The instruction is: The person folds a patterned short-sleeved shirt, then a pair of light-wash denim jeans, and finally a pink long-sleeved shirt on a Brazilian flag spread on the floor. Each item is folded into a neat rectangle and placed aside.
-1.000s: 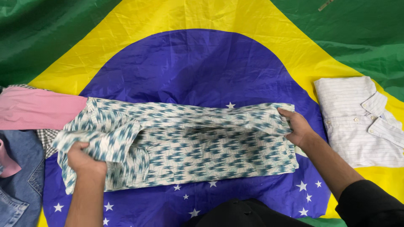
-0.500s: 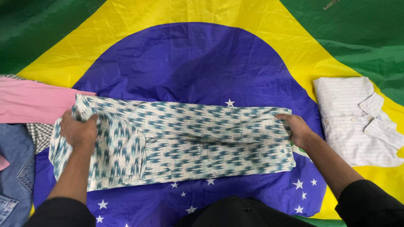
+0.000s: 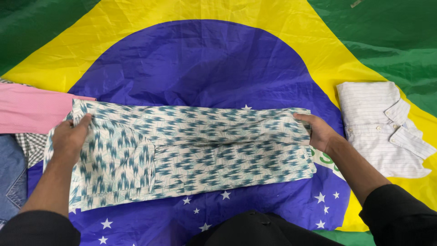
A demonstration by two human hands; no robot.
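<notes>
A teal-and-cream patterned shirt point(image 3: 191, 150) lies folded into a long band across the centre of the frame, on a green, yellow and blue flag point(image 3: 205, 64) with white stars that covers the surface. The left hand point(image 3: 68, 139), at centre left, rests on the shirt's folded end with fingers curled over the cloth. The right hand point(image 3: 318, 132), at centre right, pinches the shirt's other end. A folded white striped shirt point(image 3: 378, 127) lies at right. Pink cloth point(image 3: 32, 109) and blue denim point(image 3: 11, 177) lie at left.
</notes>
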